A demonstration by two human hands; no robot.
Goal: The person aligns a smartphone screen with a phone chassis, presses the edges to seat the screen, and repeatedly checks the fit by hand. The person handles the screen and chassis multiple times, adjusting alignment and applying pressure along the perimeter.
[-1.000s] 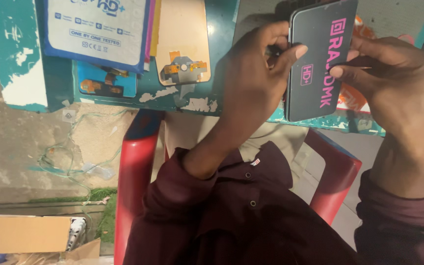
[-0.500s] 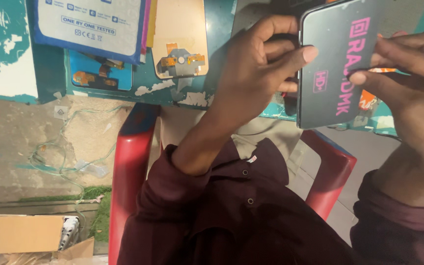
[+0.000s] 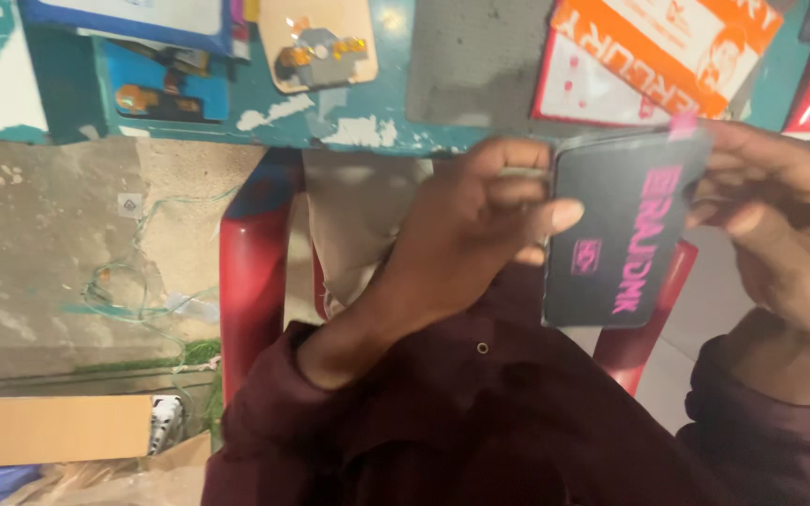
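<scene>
I see my left hand [image 3: 480, 234] and right hand [image 3: 780, 234] pinching the black card's [image 3: 621, 244] side edges mid-right, below the teal table's [image 3: 367, 126] edge.

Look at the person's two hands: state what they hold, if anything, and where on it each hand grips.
Both hold a flat black panel with pink print. The left hand pinches its left long edge; the right hand grips its right edge and top corner.
</scene>
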